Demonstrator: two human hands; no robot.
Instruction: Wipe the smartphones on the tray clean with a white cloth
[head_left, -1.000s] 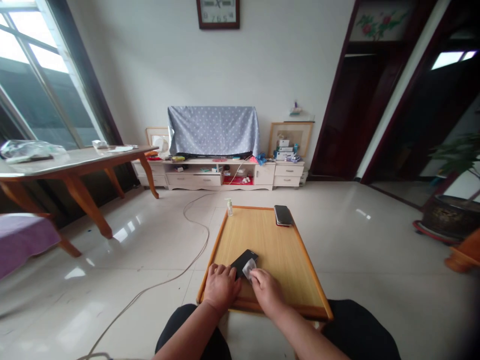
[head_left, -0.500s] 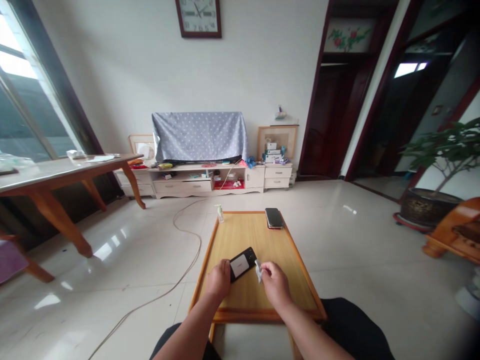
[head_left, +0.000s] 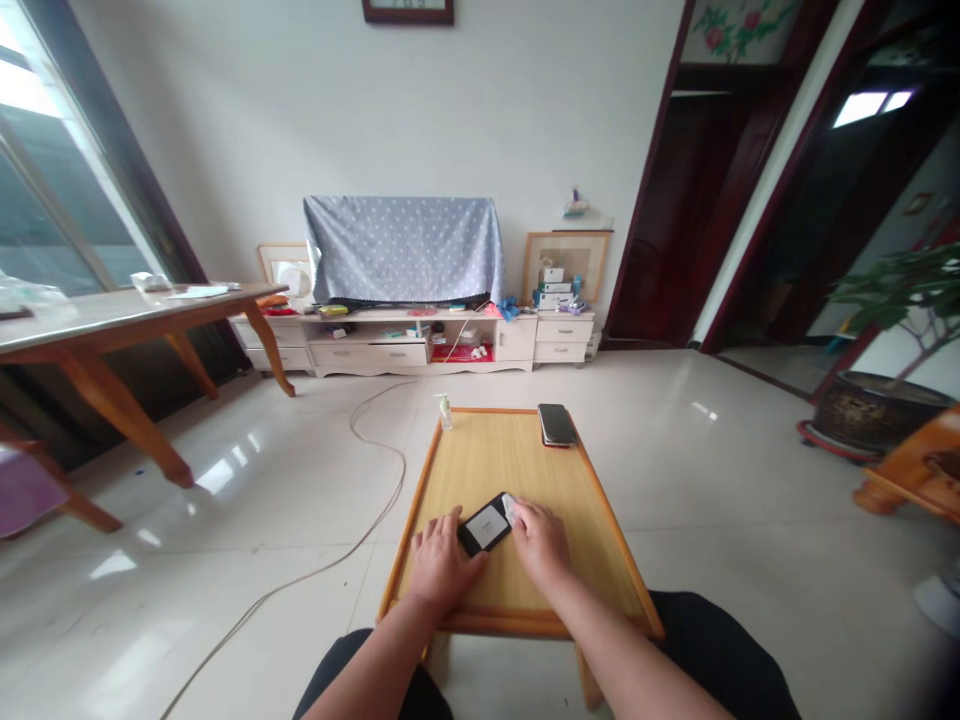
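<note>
A black phone (head_left: 485, 527) with a white rectangle on its upward face lies at a slant on the small wooden table (head_left: 495, 455). My left hand (head_left: 444, 563) grips its left end, fingers at the far edge and thumb at the near one. In my right hand (head_left: 541, 540) is a small crumpled white tissue (head_left: 510, 508), pinched by the fingertips. The tissue touches the phone's upper right end and covers part of it.
A pump bottle (head_left: 445, 412) stands at the table's far left corner, and a stack of dark phone-like devices (head_left: 556, 425) lies at the far right. A raised orange rim edges the table. A cable (head_left: 337, 555) runs across the floor on the left.
The tissue has gone from beside the phone onto its right end. My left hand has spread its grip along the phone, which now lies lower on the table. The head view has tilted down.
</note>
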